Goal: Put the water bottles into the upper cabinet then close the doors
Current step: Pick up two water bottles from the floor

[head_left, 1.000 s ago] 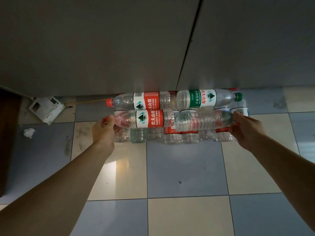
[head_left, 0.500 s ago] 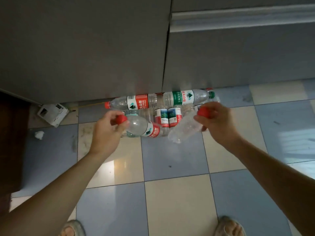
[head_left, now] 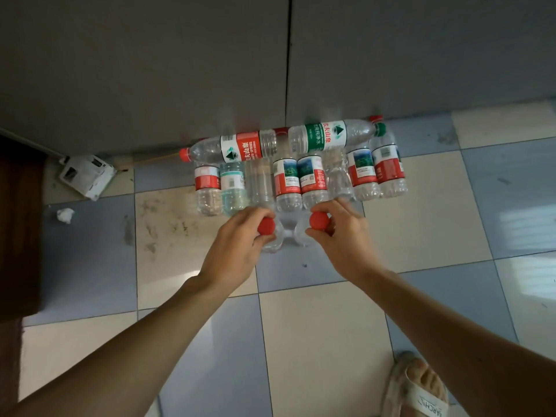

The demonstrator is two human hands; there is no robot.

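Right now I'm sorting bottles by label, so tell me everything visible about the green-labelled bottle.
The green-labelled bottle is clear plastic with a green cap at its right end and a green-and-white wrap label. It lies on its side across the tops of upright bottles, against the grey cabinet doors. Neither hand touches it.

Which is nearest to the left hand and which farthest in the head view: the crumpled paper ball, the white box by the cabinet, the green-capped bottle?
Measured from the left hand:
1. Crumpled paper ball, on the floor to its left.
2. White box, far left against the cabinet base.
3. Green-capped bottle, lying atop the row, upper right.
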